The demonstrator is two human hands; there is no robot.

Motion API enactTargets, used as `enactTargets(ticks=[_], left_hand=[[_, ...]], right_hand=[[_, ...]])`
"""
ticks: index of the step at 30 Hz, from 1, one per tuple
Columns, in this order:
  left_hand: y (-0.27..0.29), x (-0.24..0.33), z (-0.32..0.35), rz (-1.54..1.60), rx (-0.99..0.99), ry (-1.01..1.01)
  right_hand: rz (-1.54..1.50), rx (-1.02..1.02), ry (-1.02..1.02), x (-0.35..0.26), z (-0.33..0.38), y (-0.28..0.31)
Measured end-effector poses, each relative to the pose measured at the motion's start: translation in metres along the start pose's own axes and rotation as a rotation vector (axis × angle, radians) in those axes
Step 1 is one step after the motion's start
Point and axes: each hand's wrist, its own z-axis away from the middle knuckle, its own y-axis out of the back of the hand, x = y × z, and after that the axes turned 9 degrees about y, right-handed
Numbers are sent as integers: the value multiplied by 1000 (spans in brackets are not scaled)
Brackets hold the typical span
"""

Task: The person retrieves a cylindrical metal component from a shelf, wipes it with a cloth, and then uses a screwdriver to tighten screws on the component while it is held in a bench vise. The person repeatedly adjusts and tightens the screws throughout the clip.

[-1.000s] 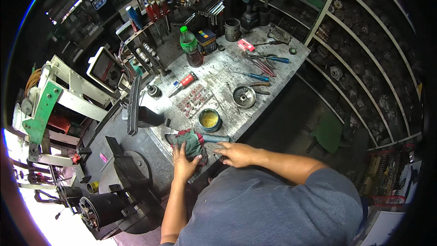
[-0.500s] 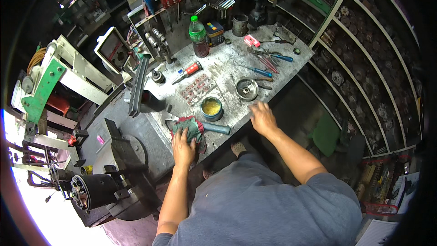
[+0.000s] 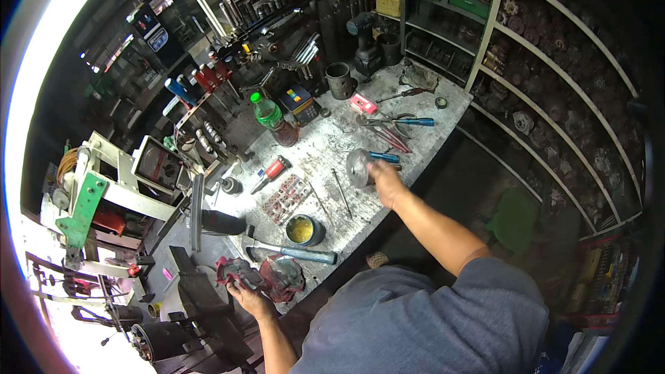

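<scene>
My right hand [image 3: 386, 184] grips a round metal cup-shaped part [image 3: 358, 169], tilted on edge above the bench. At the bench's near left corner, my left hand [image 3: 249, 299] is closed on a crumpled red and dark grey-green rag [image 3: 240, 273]. More of that cloth, or a second rag [image 3: 285, 278], lies against it; I cannot tell which. Just beyond the cloth lies a hammer [image 3: 294, 251] with a blue-grey handle. Beside its handle stands a round tub [image 3: 314, 231] holding yellow grease. Two thin rods, one a dark rod [image 3: 341, 194], lie between the tub and the metal part.
Farther back on the workbench [image 3: 318, 159] are a green-capped bottle [image 3: 275, 119], a red-handled tool [image 3: 271, 173], a tray of small parts [image 3: 287, 198], blue-handled pliers [image 3: 409, 122] and a red box [image 3: 362, 104]. A machine [image 3: 187, 318] stands left; shelves [image 3: 485, 41] rise at right.
My right hand has picked the round metal part up off the bench. My left hand has drawn the rag left and nearer, away from the hammer. The view has shifted.
</scene>
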Motion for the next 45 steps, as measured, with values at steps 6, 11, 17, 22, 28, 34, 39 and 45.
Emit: enactTargets(ticks=[6, 11, 17, 22, 28, 34, 39, 45], left_hand=[[-124, 51, 13, -9, -132, 73], [-193, 61, 9, -421, -140, -163], [-149, 91, 9, -414, -94, 0], [-106, 94, 5, -71, -108, 193], [-47, 114, 1, 443, -246, 576], [-42, 125, 14, -835, -69, -377], [-33, 133, 18, -349, -68, 220], [-10, 105, 32, -52, -565, 509]], right_hand=[[-534, -517, -157, -52, 29, -76], [-402, -778, -330, -49, 107, -160], [-257, -889, -211, -29, 131, -192], [-321, -970, -280, -15, 153, -206], [-499, -959, -475, -10, 172, -217], [144, -1053, -178, -3, 170, -242], [29, -1212, -277, -5, 168, -238], [173, -1122, -427, -9, 150, -235]])
